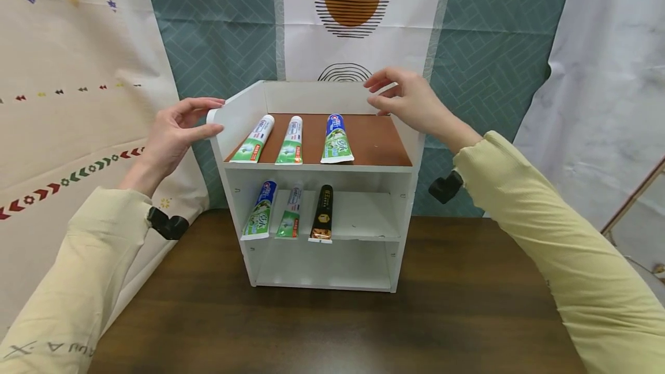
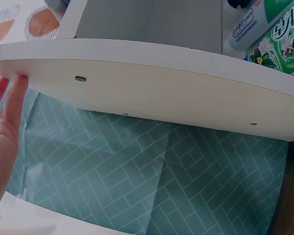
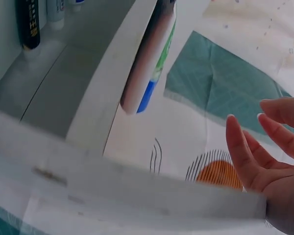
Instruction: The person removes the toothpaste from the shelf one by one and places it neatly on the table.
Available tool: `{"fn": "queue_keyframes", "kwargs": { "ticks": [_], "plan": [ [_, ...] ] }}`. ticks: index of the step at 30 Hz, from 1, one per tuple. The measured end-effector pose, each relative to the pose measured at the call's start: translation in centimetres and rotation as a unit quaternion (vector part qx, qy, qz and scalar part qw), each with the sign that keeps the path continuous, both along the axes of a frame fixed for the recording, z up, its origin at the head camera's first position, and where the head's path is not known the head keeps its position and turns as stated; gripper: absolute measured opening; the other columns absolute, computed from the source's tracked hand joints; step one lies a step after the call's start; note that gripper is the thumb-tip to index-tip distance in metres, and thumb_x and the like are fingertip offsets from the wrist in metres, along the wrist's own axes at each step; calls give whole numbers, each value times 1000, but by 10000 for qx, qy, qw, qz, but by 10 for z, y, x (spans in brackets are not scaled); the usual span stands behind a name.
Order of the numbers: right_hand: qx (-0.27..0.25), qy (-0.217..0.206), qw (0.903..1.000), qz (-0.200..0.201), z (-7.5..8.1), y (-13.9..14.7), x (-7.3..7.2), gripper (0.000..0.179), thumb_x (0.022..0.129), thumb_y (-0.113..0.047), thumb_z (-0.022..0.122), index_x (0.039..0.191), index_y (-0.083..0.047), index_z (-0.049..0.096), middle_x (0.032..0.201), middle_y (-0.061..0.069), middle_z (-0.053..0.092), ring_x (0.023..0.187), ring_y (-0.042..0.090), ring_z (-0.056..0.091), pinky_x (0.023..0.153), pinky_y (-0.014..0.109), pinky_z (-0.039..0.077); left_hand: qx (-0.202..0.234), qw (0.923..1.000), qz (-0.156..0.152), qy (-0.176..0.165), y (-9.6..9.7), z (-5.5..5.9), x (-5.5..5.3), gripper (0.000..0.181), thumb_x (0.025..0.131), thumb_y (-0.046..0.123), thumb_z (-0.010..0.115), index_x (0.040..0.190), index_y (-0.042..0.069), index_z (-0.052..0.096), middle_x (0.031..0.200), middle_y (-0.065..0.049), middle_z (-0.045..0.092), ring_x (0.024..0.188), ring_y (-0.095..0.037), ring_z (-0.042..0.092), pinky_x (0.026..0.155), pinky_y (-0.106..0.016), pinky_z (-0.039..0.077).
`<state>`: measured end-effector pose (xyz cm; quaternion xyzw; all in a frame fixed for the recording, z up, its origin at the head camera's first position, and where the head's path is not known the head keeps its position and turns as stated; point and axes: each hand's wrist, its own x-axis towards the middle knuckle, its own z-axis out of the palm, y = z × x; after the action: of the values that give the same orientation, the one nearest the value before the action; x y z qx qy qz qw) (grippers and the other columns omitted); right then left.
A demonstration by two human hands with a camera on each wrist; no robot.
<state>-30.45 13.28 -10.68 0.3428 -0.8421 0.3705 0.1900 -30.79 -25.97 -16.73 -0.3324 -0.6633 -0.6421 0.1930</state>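
Shelf, white, brown-topped: three tubes above, three on middle tier, one black; left hand gripping wall, right hand loose-fingered.

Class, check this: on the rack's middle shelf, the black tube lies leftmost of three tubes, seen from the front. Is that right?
No, the black tube is not leftmost: in the head view it lies rightmost of the three on the middle shelf of the rack, with a blue-and-green tube at the left end.

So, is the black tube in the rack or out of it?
In the rack: the black tube lies on the middle shelf, beside a green-and-white tube.
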Motion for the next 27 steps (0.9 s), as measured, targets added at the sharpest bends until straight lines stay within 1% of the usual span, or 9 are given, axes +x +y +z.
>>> {"fn": "queue_keyframes", "kwargs": {
  "ticks": [6,10,14,17,22,25,27],
  "plan": [
    [105,-394,9991,138,-3,-14,-1,30,87,-6,59,115,2,52,107,13,54,84,25,59,70,32,50,220,9997,-105,-66,0,0,0,36,74,-15,65,109,-7,59,118,-15,53,114,-25,43,83,-24,42],
    [230,-679,9974,88,-8,-21,-2,30,86,-6,61,114,2,53,104,15,54,83,30,59,68,31,51,222,9998,-10,-24,1,-1,-1,35,74,-14,66,107,-6,60,117,-15,53,113,-25,44,82,-24,43],
    [356,-884,9954,57,-14,-26,-5,30,85,-5,62,113,0,54,101,15,54,82,31,60,69,36,51,193,9998,61,10,2,-2,-1,34,74,-13,66,106,-5,61,118,-15,53,113,-25,44,80,-24,45],
    [419,-1160,9924,37,-17,-30,-6,30,85,-5,62,114,-1,54,99,15,55,81,28,59,69,38,50,216,9997,73,2,3,-2,-1,33,74,-13,66,106,-5,61,118,-15,53,113,-25,44,79,-23,45],
    [559,-1676,9842,131,-22,-35,-8,36,84,-8,65,117,-1,53,95,17,54,77,28,57,68,36,51,270,9996,99,-32,4,-2,-1,34,74,-12,67,106,-4,61,119,-15,51,114,-25,43,80,-24,44],
    [738,-1803,9806,200,-26,-37,-10,38,83,-10,66,118,-1,53,95,17,55,77,28,56,68,34,51,276,9995,143,-37,5,-2,-1,33,74,-11,67,106,-3,61,120,-15,51,115,-24,43,82,-24,44],
    [863,-1833,9791,179,-28,-38,-11,38,83,-12,66,118,-2,53,95,17,57,76,27,57,68,32,50,269,9995,168,-33,5,-2,-1,33,74,-11,67,106,-3,61,119,-15,51,115,-24,42,83,-24,43]
  ]
}}
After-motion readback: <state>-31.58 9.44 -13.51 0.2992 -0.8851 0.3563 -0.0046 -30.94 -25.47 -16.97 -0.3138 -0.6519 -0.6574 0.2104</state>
